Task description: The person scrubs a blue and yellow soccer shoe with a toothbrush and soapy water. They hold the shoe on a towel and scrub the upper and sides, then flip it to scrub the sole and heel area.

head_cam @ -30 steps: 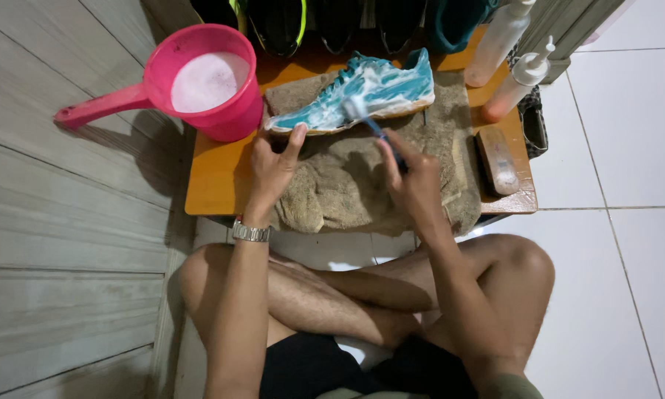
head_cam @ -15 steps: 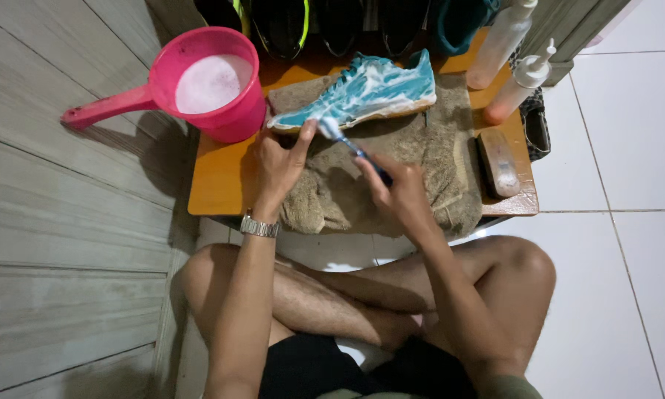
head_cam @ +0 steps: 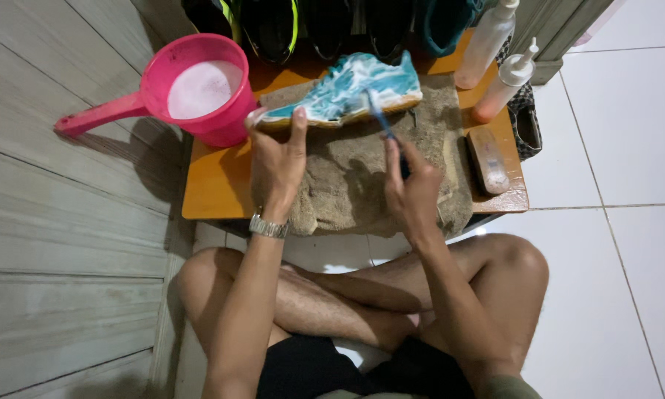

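Note:
A teal and white sneaker (head_cam: 354, 87) lies on its side on a brown towel (head_cam: 362, 177) spread over a low wooden table (head_cam: 214, 185). My left hand (head_cam: 277, 159), with a metal watch on its wrist, grips the toe end of the sneaker. My right hand (head_cam: 412, 191) holds a small blue-handled brush (head_cam: 380, 118), whose head rests against the shoe's side near the middle.
A pink dipper (head_cam: 192, 89) full of soapy water stands at the table's left end. Two bottles (head_cam: 495, 59) and a wooden brush (head_cam: 487, 159) are at the right. Dark shoes (head_cam: 295, 26) line the back. My crossed legs are below the table.
The brush has shifted back to the right along the sneaker's side, from near the toe toward the middle. My left hand stays at the toe end.

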